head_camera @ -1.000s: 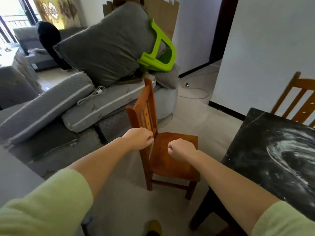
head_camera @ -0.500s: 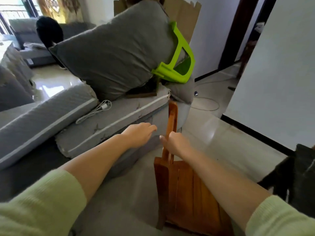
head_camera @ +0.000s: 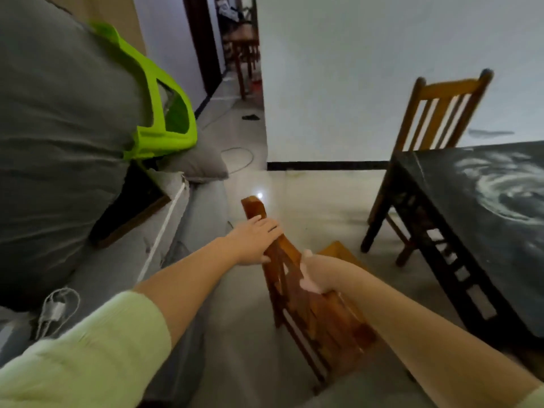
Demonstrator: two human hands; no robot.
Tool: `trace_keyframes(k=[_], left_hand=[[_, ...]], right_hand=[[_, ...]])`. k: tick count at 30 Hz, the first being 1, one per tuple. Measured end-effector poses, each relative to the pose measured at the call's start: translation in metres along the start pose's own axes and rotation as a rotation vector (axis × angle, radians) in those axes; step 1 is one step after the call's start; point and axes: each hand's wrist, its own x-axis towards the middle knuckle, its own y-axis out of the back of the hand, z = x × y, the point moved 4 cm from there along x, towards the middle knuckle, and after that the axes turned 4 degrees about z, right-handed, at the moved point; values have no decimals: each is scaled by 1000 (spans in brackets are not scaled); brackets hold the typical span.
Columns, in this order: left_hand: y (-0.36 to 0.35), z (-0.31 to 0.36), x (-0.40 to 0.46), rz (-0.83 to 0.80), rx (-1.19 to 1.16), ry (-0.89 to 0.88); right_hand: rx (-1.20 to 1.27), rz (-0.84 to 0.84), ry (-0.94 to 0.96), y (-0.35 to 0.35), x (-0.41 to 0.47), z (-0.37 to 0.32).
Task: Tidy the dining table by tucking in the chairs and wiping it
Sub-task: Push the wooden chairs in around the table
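Now your left hand lies flat on the chair top rail, your right hand grips the backrest; the table stands to your right.

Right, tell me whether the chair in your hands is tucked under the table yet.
Not tucked. The chair stands on open floor beside the sofa, apart from the table, with the left hand and right hand on its backrest.

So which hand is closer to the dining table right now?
Right. The right hand grips the chair back on the side facing the dining table; the left hand rests farther away, toward the sofa.
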Motion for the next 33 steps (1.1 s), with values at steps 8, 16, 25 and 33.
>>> trace_keyframes(k=[8, 16, 25, 33], left_hand=[[-14, -15, 45, 68, -127, -169], [-22, -27, 69, -73, -83, -421], [-38, -34, 68, 353, -136, -639], [-39, -31, 88, 526, -156, -802]], right_hand=[[33, -51, -73, -10, 13, 4], [146, 230, -130, -14, 0, 2], [122, 543, -579, -46, -25, 12], [22, 700, -694, -45, -29, 11]])
